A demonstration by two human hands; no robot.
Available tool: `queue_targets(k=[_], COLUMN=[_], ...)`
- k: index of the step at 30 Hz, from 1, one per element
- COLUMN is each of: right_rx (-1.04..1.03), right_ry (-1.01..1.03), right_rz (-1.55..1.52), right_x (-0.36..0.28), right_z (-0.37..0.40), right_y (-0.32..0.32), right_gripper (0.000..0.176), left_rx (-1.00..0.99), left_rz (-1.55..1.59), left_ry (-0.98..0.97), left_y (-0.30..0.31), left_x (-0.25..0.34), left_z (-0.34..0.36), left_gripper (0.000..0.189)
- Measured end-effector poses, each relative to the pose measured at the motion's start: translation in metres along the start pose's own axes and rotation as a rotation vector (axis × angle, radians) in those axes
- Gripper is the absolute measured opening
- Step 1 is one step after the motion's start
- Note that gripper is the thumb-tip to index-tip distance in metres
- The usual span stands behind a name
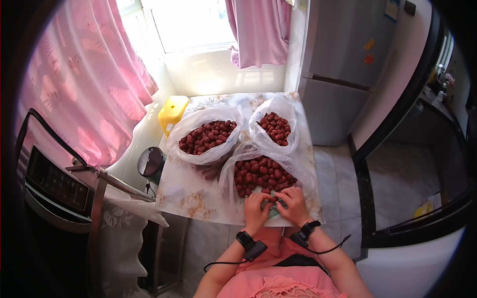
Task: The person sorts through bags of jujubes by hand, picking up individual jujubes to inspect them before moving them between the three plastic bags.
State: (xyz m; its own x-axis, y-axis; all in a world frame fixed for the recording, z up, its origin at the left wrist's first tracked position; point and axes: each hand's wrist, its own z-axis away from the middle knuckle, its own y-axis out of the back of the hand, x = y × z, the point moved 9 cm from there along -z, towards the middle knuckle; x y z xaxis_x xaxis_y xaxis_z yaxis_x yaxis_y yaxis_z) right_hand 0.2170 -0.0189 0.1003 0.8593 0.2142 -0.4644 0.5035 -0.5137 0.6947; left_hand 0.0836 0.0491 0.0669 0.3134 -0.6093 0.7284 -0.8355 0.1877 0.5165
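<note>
Dried red dates fill the near clear plastic bag (227,180) at the table's front edge. At its opening, my left hand (256,210) and my right hand (294,205) meet with fingers closed in a pinch around one red date (273,199). The fingertips partly cover that date. Beneath my hands lies a greenish patch (273,211), too small to make out. Behind are a wide bag of dates (186,130) on the left and a smaller bag of dates (292,116) on the right.
The bags stand on a flower-patterned tablecloth (191,198). A yellow container (173,111) is at the table's back left corner. A grey refrigerator (330,107) stands behind on the right; a black oven-like appliance (54,181) is at left. Black devices with cables are strapped to both wrists.
</note>
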Motion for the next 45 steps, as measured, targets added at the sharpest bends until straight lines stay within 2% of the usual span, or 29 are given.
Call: queue_targets(k=[6,12,32,45], right_rx=[-0.022,-0.007,-0.007,-0.013], right_ry=[0.007,0.012,0.005,0.015], right_rz=[-0.024,-0.077,-0.098,-0.091], right_x=[0.003,0.006,0.002,0.000], right_z=[0.001,0.004,0.003,0.002], right_y=[-0.005,-0.006,-0.003,-0.002], right_gripper=[0.025,0.025,0.029,0.025], left_rx=[0.047,-0.008,0.005,0.027], left_rz=[0.092,-0.012,0.173,0.227], left_ry=[0.010,-0.051,0.052,0.073], left_y=[0.005,-0.001,0.004,0.006], left_x=[0.001,0.003,-0.004,-0.006], left_z=[-0.001,0.000,0.004,0.005], left_gripper=[0.033,0.031,0.032,0.033])
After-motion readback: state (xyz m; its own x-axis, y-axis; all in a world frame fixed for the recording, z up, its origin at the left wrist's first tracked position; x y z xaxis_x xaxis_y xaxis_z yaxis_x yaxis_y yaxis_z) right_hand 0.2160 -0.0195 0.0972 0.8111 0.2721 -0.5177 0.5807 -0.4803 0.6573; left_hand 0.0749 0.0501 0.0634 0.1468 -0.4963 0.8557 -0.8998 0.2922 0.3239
